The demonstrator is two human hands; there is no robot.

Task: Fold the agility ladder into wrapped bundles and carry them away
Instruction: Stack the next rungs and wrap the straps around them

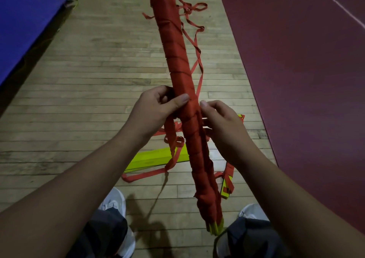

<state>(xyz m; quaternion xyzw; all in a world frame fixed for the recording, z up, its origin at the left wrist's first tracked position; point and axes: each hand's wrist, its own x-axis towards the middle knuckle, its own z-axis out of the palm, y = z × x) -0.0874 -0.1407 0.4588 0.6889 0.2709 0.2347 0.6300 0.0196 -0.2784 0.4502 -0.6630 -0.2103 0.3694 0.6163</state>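
Bare forearms are seen closest, above white shoes (115,200) on a floor (88,75) of pale wooden boards. A blue mat (25,20) is laid far left, and a dark red court (306,79) with white lines on the right. A long bundle (177,60) is held up in the middle, its far tip cut off at the top edge. Flat yellow rungs are wrapped round in red cloth. It is gripped by the left hand (158,105), and a loose strap (199,66) is pinched by the right hand (221,123). More yellow rungs (150,159) lie on the boards below
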